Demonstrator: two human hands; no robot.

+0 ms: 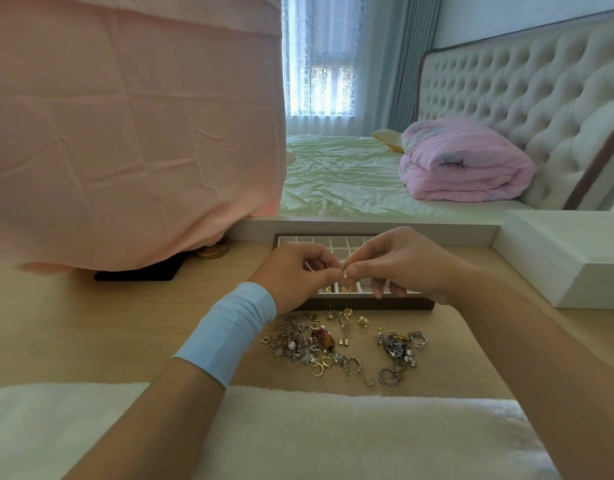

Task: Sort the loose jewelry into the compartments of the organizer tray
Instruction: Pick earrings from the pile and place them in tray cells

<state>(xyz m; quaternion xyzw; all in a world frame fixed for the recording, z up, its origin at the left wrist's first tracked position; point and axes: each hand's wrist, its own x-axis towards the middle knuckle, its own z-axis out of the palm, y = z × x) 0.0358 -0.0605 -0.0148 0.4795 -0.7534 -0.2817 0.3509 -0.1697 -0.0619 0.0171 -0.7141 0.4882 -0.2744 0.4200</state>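
At frame centre the left hand [295, 271] and right hand [399, 268] meet fingertip to fingertip, each grip narrowed to a pinch on one small piece [345, 270], too tiny to identify. It hangs just above the near rows of the organizer tray [385, 302], whose long axis runs left to right, so a cell lies straight below and neither hand is nearer. Two near-row cells hold gold pieces [347, 289]; the far cells show only white lining. The loose jewelry [333, 344] lies scattered on the desk [90, 323] below the tray, lower centre.
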